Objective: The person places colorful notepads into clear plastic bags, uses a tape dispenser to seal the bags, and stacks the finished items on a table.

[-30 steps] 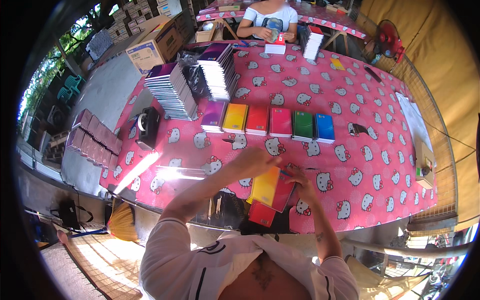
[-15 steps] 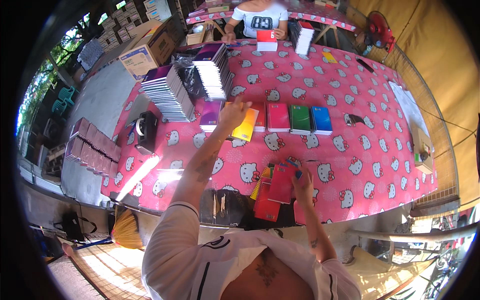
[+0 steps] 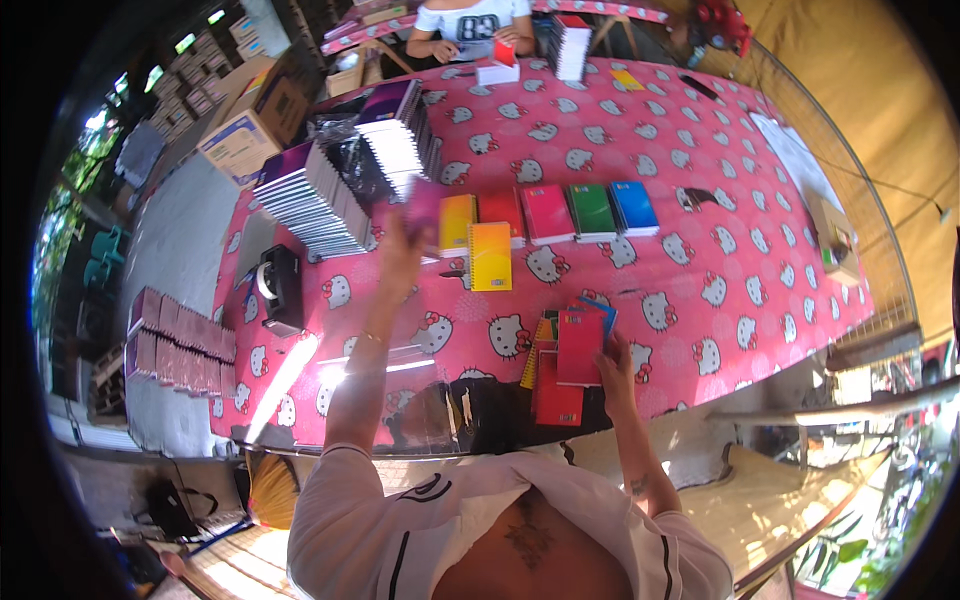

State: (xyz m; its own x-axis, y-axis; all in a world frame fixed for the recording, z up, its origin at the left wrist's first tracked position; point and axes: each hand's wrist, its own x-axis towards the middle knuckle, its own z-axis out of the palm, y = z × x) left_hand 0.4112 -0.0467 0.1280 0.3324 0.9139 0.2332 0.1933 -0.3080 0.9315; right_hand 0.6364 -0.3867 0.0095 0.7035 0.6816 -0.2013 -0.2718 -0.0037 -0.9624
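My left hand [image 3: 400,250], smeared by motion, grips a blurred purple notebook [image 3: 424,208] at the left end of a row of notebook piles. Beside it stand piles topped by a yellow notebook [image 3: 457,222], a red one [image 3: 500,212], a pink one [image 3: 545,212], a green one [image 3: 592,210] and a blue one [image 3: 633,205]. A single yellow spiral notebook [image 3: 491,257] lies just in front of the row. Near the table's front edge my right hand [image 3: 618,362] is closed on the right side of a fanned bunch, with a pink notebook [image 3: 580,345] on top and a red notebook [image 3: 558,392] below.
Tall notebook stacks [image 3: 315,205] stand at the left, beside a black tape dispenser [image 3: 283,290]. Across the pink patterned table [image 3: 690,330], a person [image 3: 475,25] handles a red-covered notebook [image 3: 503,58]. A cardboard box [image 3: 255,120] stands far left; a small carton [image 3: 832,238] sits at the right.
The yellow notebook has left my left hand and lies before the row. That hand has moved left to the purple notebook. My right hand keeps its bunch. The head view has shifted.
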